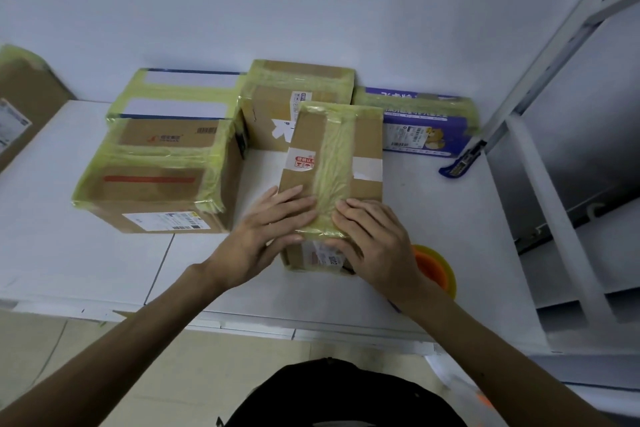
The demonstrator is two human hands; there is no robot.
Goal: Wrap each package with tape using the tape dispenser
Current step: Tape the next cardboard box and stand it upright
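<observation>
Left hand (273, 222), right hand (375, 239): fingers straight, pressing tape onto package (304, 139) near end. Its long axis runs away from me. Tape dispenser (438, 267) just beyond right wrist, right hand nearer.

Two bare forearms, uncovered along all their visible length, end in the left hand (266, 232) and the right hand (377, 243); at the chest the person wears a plain black top (346, 395)
</observation>
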